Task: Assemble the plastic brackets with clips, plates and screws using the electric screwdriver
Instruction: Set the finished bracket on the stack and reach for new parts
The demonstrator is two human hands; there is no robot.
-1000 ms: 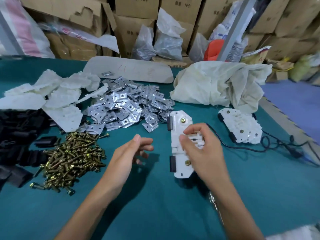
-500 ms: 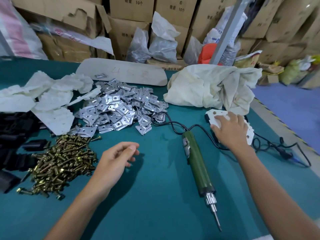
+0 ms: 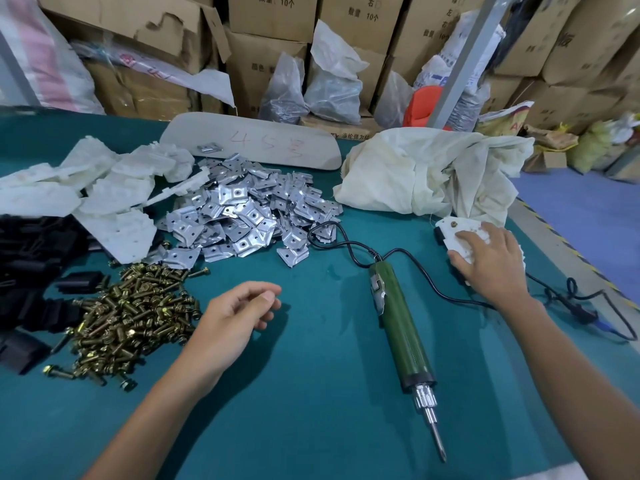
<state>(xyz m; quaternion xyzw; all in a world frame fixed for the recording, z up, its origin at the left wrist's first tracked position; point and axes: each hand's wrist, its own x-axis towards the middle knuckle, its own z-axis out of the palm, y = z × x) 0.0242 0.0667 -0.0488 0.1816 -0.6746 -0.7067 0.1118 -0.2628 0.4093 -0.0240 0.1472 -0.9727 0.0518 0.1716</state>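
Head camera gives us a teal, felt-like table (image 3: 311, 403) filling most of the frame. At its upper right slumps a cream cloth bag (image 3: 426, 174), soft and deeply wrinkled. At the upper left we see a heap of white plastic brackets (image 3: 114, 188), flat and ragged-edged. Beneath it along the left edge lie black clips (image 3: 31, 251), matte and blocky. In the upper middle spreads a mound of metal plates (image 3: 242, 216), thin, shiny and bent, each with a centre hole. Lower left sits a pile of brassy screws (image 3: 131, 320) with washers.

Right of centre lies the electric screwdriver (image 3: 401, 327), a smooth green cylinder with a ribbed steel chuck and a slim bit pointing at the bottom edge. Its black cable (image 3: 346, 244) loops off the upper end.

Our right hand (image 3: 491, 265) lies palm down with fingers spread on a small bracket stack (image 3: 453, 230) at the right, just below the cloth. Our left hand (image 3: 232, 320), lower middle beside the screws, has loosely curled fingers and holds nothing.
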